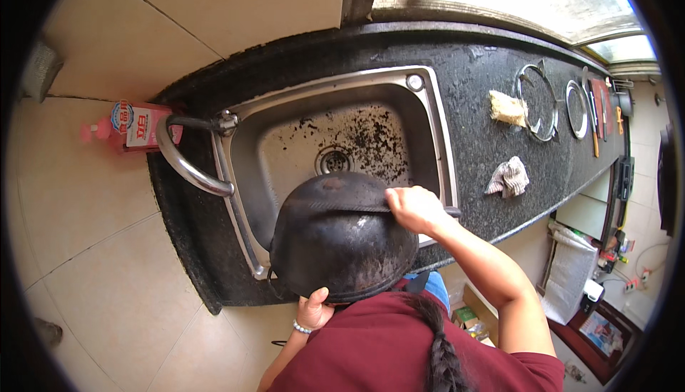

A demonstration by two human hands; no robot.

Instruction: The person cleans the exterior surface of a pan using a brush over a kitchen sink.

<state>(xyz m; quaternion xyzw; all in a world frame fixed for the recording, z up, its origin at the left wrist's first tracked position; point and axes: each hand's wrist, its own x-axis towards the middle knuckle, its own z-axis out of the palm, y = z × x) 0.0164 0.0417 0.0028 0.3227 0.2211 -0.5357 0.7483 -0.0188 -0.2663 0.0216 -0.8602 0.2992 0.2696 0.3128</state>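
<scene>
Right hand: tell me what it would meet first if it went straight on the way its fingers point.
The right hand already grips the rim of the blackened wok, fingers pointing left along it. Straight on, it would likely slide along that rim toward the curved tap spout; depth is unclear.

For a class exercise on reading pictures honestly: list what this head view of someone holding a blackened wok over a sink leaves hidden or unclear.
Head view:
- Wok inside: faces away; only its sooty underside shows.
- Left hand fingers: tucked behind the wok's rim.
- Right hand palm side: pressed against the wok, so anything under it is hidden.
- Sink near wall: covered by the wok.
- Far utensils on the counter: too small.
</scene>
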